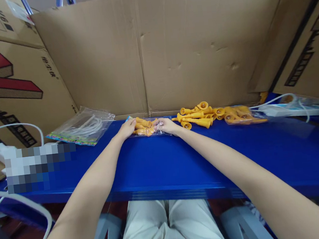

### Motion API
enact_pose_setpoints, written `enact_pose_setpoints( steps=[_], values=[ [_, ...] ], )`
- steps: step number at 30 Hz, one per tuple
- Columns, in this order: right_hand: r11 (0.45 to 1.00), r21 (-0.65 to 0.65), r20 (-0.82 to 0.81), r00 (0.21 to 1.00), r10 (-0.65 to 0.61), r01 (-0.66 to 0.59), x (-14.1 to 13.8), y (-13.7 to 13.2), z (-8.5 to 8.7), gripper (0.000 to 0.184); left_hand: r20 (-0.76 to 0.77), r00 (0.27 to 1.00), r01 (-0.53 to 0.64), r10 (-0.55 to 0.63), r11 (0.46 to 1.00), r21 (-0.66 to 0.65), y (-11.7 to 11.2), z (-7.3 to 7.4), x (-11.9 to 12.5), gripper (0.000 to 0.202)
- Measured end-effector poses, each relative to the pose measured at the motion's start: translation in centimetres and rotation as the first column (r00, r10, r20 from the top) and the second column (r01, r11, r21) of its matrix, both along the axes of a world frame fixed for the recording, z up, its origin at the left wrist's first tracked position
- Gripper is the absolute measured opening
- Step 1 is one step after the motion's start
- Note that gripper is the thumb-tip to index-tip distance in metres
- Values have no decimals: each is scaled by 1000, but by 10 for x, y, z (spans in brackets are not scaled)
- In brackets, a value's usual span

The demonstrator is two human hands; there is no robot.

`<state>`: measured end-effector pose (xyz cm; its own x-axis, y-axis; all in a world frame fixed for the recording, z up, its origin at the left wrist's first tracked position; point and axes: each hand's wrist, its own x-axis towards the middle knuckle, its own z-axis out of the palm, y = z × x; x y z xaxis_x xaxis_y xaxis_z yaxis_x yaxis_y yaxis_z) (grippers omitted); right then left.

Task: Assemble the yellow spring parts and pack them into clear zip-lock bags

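Clear bag of yellow trumpet-shaped pieces [145, 124] lies on blue table [164, 161]. Left hand [126, 129] rests on bag's left end; right hand [166, 125] on right end, fingers bent over crinkled film; whether either grips firmly, cannot tell. Right of bag: loose yellow pieces [200, 121], then second filled bag [241, 115]. Left of bag: clear packet [84, 126] holding white cable. Farther left: carton [26, 65], big red emblem, black Chinese characters, apparent "V6" near top; smaller lines unreadable. Behind bag: cardboard panel [168, 49].
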<state>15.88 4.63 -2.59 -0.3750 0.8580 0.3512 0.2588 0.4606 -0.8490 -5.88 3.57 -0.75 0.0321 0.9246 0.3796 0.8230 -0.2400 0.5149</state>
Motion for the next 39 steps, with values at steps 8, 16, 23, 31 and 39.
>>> enact_pose_setpoints(
  steps=[8,16,23,31,39],
  values=[
    [991,-128,-64,997,-34,26,-4,-1,1,14,-148,987,-63,64,998,10,2,1,-1,46],
    [985,134,161,978,-134,113,0,-2,4,12,-303,952,6,-37,995,-101,11,-6,-8,54],
    [646,681,362,609,-706,344,25,-12,18,19,-310,948,32,-67,993,-117,18,-10,-13,58],
    [570,796,516,265,-814,201,38,-17,22,29,-338,939,21,-63,992,-127,16,-8,-11,57],
    [721,580,728,157,-667,378,39,-16,26,37,-334,941,13,-59,991,-137,10,-5,-7,58]
  ],
)
